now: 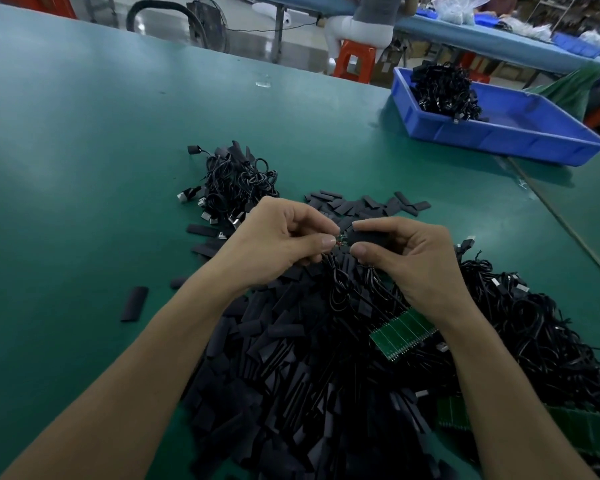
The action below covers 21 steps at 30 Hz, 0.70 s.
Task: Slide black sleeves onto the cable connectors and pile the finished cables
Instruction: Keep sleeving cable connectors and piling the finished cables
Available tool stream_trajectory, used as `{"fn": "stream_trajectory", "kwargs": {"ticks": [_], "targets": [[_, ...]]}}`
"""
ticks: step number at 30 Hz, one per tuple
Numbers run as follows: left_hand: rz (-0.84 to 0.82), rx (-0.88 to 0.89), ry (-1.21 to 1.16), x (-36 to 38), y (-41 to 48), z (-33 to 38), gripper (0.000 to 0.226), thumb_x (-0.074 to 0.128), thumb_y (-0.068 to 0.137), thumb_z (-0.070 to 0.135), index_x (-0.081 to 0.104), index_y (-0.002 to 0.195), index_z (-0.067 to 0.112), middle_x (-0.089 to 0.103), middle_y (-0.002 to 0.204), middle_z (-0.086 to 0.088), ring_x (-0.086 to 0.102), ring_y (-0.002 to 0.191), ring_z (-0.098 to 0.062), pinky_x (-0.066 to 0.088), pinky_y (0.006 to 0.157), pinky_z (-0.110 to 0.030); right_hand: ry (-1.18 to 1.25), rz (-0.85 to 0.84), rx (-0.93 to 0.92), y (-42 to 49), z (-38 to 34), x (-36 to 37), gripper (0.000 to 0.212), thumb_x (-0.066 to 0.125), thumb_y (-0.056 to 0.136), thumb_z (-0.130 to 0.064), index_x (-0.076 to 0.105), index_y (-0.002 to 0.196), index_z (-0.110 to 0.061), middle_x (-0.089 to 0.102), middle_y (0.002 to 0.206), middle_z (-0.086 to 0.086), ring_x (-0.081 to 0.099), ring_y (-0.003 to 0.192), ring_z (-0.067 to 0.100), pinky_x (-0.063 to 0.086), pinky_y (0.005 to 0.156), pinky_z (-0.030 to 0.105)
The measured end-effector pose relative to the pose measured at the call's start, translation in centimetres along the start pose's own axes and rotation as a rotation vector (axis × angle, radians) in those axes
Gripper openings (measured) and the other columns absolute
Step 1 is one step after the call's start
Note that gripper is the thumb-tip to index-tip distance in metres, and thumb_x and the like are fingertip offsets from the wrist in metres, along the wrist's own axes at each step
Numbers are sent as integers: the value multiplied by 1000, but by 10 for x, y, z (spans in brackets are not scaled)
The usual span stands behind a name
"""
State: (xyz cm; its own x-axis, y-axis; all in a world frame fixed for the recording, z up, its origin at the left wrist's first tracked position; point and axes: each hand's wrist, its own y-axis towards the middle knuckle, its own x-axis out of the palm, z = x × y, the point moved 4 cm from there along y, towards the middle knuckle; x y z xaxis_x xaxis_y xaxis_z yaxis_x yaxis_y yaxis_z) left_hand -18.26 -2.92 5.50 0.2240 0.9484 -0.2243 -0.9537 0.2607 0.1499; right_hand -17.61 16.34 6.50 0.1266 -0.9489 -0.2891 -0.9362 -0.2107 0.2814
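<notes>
Head view: your left hand (284,237) pinches the cable's connector end (341,239) between thumb and forefinger; a bit of green board with red shows at the tip. Your right hand (406,258) pinches a black sleeve (364,236), its mouth right at the connector. I can't tell if it's on yet. The cable (336,285) hangs looped under both hands.

Below them is the loose sleeve heap (291,375), covering the near-centre of the green surface (84,168). One stray sleeve (134,304) lies apart to the left. A strip of green boards (402,330) sits under your right wrist. There's a tangled cable mass (534,334) near right and a smaller cable pile (236,181) just beyond your left hand. Far right, a blue bin (499,133) holds a cable bundle (444,91).
</notes>
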Motion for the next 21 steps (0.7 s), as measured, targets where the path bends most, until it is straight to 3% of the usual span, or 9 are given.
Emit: {"fn": "stream_trajectory", "kwargs": {"ticks": [6, 12, 14, 17, 21], "targets": [[26, -18, -50, 0, 0, 0, 15, 77, 85, 6, 69, 95, 14, 75, 76, -12, 69, 63, -14, 60, 71, -39, -10, 4, -17, -1, 1, 7, 24, 81, 71, -27, 76, 95, -28, 77, 85, -9, 73, 76, 7, 55, 72, 16], [41, -47, -17, 0, 1, -4, 12, 78, 85, 12, 71, 93, 17, 76, 75, -4, 70, 67, -12, 60, 70, -28, -31, 28, -37, -3, 0, 9, 22, 80, 73, -28, 76, 94, -27, 77, 80, -11, 72, 71, 6, 54, 69, 15], [46, -88, 63, 0, 0, -6, 8, 78, 86, 26, 74, 87, 20, 76, 75, -2, 70, 70, -16, 60, 77, -41, -48, 53, -56, -3, 0, 7, 20, 79, 74, -28, 75, 94, -27, 77, 81, -11, 72, 72, 6, 54, 69, 15], [18, -141, 88, 1, -2, -6, 21, 76, 87, 35, 76, 77, 17, 76, 72, -2, 64, 68, -30, 55, 78, -59, -54, 79, -80, -5, 1, 7, 19, 79, 76, -26, 76, 95, -26, 77, 82, -8, 73, 72, 9, 55, 69, 16], [-11, -152, 62, 3, -2, -4, 17, 76, 88, 27, 77, 76, 14, 75, 69, -2, 61, 68, -25, 53, 77, -64, -51, 88, -90, -7, 2, 7, 16, 78, 77, -25, 75, 93, -28, 76, 78, -8, 72, 66, 10, 56, 67, 18]]}}
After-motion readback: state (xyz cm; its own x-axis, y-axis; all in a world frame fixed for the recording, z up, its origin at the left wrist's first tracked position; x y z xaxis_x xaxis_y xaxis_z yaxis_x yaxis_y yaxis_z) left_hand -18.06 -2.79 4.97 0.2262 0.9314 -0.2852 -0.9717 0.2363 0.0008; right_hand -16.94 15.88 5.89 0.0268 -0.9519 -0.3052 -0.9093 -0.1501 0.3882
